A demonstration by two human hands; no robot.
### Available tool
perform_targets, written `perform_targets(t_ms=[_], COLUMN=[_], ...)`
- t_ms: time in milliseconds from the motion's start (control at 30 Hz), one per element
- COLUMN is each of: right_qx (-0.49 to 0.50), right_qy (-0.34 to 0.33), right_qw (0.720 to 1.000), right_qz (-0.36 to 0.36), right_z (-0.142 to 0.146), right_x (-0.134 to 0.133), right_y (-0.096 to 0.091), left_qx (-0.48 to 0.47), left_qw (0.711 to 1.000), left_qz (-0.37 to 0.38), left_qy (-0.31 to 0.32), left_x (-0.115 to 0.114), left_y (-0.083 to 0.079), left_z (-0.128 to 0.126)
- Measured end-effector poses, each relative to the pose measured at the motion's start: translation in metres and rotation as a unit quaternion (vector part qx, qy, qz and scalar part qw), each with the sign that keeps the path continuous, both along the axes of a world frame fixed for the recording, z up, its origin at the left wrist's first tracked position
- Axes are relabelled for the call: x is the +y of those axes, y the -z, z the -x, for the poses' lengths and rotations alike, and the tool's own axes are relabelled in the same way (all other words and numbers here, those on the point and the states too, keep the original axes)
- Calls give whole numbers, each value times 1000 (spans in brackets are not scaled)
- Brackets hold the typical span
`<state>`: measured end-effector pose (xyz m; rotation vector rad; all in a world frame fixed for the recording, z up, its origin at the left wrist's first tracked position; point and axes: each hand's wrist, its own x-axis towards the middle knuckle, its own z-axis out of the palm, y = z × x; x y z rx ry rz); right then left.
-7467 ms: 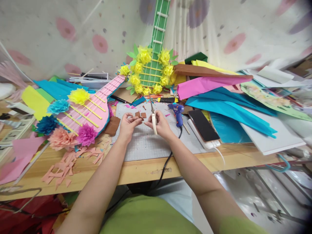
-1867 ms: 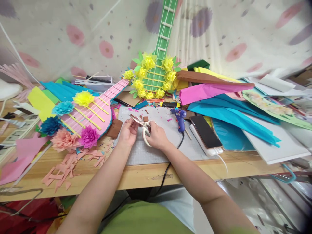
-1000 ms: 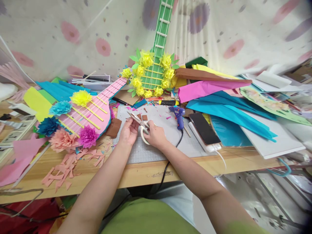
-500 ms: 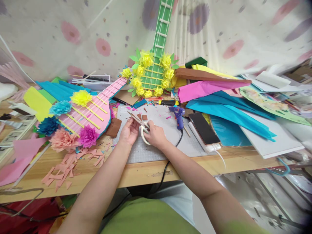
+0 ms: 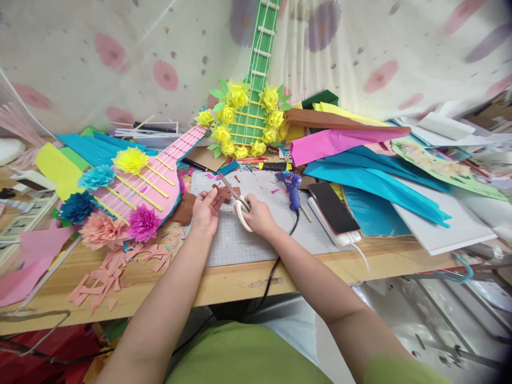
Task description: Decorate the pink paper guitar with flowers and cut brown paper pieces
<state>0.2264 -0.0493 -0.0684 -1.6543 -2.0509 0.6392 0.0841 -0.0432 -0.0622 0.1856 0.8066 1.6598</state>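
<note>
My right hand is closed around the white handles of a pair of scissors. The blades point up and to the left, over the grey cutting mat. Between the thumb and fingers of my left hand is a small piece of brown paper, its edge close to the blades. Whether the blades touch it I cannot tell. More brown paper lies on the mat just behind. A larger brown paper stack sits left of my left hand, by the mat's edge.
A purple glue gun with a black cord lies right of my hands, beside a phone on a white power strip. A pink paper guitar with paper flowers is at left, a green one behind. Peach paper scraps litter the front left.
The scissors have turned to point farther up and drawn slightly away from my left hand. My left hand has shifted a little left and down, with the brown paper now showing in its fingers.
</note>
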Motion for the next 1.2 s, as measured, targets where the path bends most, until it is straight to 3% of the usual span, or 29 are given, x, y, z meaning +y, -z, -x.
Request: perform_targets(t_ms=[100,300,867,1000,1200], right_qx=[26,-51,-68,-36,69], right_qy=[-11,-65,-37,-23,13], right_qw=[1000,996,997,999,997], right_qz=[-7,-24,-29,-25,-7], right_z=[-4,-3,0,-4,-16], right_x=[2,-1,-2,1,12], right_y=[-1,-3,-3,-2,-2], left_qx=[25,26,31,48,158], left_qw=[1000,1000,999,998,984], left_qz=[-15,-8,-11,-15,-84], left_qy=[-2,9,31,25,-6], left_x=[0,1,0,-1,-1], left_y=[0,2,2,0,-2], left_z=[1,0,-1,0,3])
